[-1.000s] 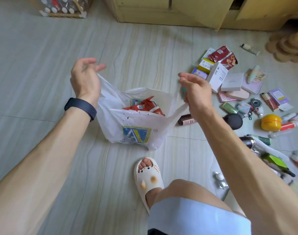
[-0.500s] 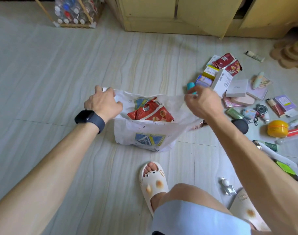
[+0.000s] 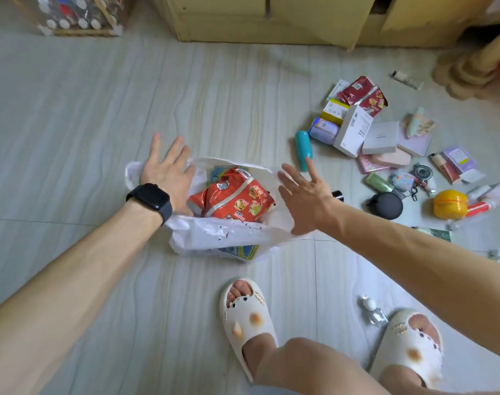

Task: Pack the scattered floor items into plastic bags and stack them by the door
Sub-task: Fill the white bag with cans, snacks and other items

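Note:
A white plastic bag [image 3: 214, 235] sits open on the tiled floor, with a red snack packet [image 3: 234, 198] inside it. My left hand [image 3: 166, 169], a black watch on its wrist, hovers with fingers spread over the bag's left rim. At the bag's right rim my right hand [image 3: 303, 198] is spread flat too, holding nothing. Scattered items lie to the right: a teal tube [image 3: 303, 149], a white box [image 3: 352, 131], red snack packets [image 3: 362, 94], a yellow round container [image 3: 449, 204] and a black round thing [image 3: 385, 205].
A yellow wooden cabinet [image 3: 271, 21] stands at the back. A crate of bottles [image 3: 78, 15] is at the back left. My white slippers [image 3: 246, 315] are near the bottom, with a small clear trinket [image 3: 372, 310] between them. Bare tiles stretch to the left.
Both hands gripped the bag's handles before and lowered it to the floor. They have since let go and spread open. The bag has settled lower and wider.

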Tool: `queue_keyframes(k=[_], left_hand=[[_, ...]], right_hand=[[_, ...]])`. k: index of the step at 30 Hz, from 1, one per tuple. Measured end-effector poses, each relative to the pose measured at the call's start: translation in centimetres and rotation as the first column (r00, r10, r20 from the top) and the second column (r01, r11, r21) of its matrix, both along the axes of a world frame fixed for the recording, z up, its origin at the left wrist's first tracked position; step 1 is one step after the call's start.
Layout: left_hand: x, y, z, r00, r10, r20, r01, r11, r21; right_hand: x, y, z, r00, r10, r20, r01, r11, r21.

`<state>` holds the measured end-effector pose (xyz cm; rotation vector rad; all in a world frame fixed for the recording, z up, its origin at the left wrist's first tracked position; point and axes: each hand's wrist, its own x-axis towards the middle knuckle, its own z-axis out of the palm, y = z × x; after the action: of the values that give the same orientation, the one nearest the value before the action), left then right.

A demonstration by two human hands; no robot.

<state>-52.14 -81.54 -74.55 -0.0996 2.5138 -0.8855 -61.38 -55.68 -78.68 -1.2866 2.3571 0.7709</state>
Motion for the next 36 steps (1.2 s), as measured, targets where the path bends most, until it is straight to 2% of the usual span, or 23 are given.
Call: queue_keyframes(k=[2,6,10,14,18,21,25,30,33,36], left_hand=[[2.0,-1.7,-1.3,0.995,0.091,0.048,-0.092,0.995,0.025],[4.8,-1.3,-3.4,0.992,0.122,0.043,-0.126,0.985,0.118],[4.4,1.7,-2.5,0.988,0.151,-0.045,-0.135,0.959,0.250],[2.5,5.4,0.8,0.985,0.111,-0.131,-0.052,0.921,0.387],[-0.6,9.8,4.9,0.957,0.076,-0.278,0.059,0.893,0.446],[-3.0,13.3,7.1,0.945,0.042,-0.324,0.120,0.877,0.465],[-7.1,18.5,7.9,0.946,-0.002,-0.323,0.167,0.859,0.485],[-11.6,24.0,5.4,0.967,-0.024,-0.252,0.148,0.861,0.486],[-14.0,26.1,2.7,0.976,-0.049,-0.210,0.150,0.855,0.497],[-15.7,27.6,-0.5,0.981,-0.134,-0.142,0.187,0.859,0.477]], right_hand=[[-1.2,2.2,-1.7,0.997,-0.083,0.000,0.083,0.992,0.100],[-0.8,3.5,-2.6,0.997,-0.069,0.033,0.069,0.998,0.012],[0.3,3.3,-0.5,0.988,-0.113,0.109,0.123,0.989,-0.088],[1.0,4.7,3.0,0.989,-0.093,0.111,0.116,0.968,-0.224],[0.5,8.0,6.5,0.995,-0.083,0.053,0.094,0.961,-0.259],[-0.2,11.7,8.3,0.995,-0.097,0.006,0.095,0.956,-0.277],[-1.7,18.1,8.6,0.963,-0.268,0.036,0.265,0.907,-0.329],[-2.6,25.2,5.8,0.858,-0.497,0.132,0.500,0.748,-0.437],[-2.7,28.5,2.2,0.810,-0.561,0.172,0.577,0.706,-0.410],[-3.1,30.8,-2.6,0.755,-0.612,0.235,0.655,0.689,-0.311]])
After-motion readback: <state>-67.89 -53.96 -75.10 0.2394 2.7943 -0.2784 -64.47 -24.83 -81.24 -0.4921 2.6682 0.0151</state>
